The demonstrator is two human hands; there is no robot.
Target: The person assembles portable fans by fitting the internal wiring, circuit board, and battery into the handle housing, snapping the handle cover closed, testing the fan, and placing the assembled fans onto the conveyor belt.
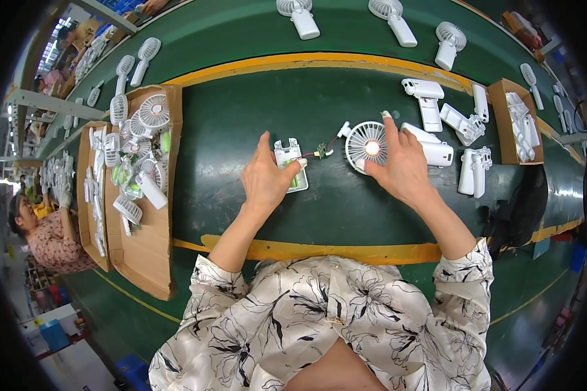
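Head view: left hand [265, 179], fingers half open, thumb over handle shell [283, 156] on green surface [241, 98]. Right hand [403, 166], fingers spread wide at fan head [372, 148]; grip unclear. Circuit board [321, 152] wired, outside uncovered shell: seemingly partway.

Nothing I can actually read from where I'm standing, tbh. Any lettering or numbers on the white fan [372, 148] or the cardboard box [143, 251] just don't come through.
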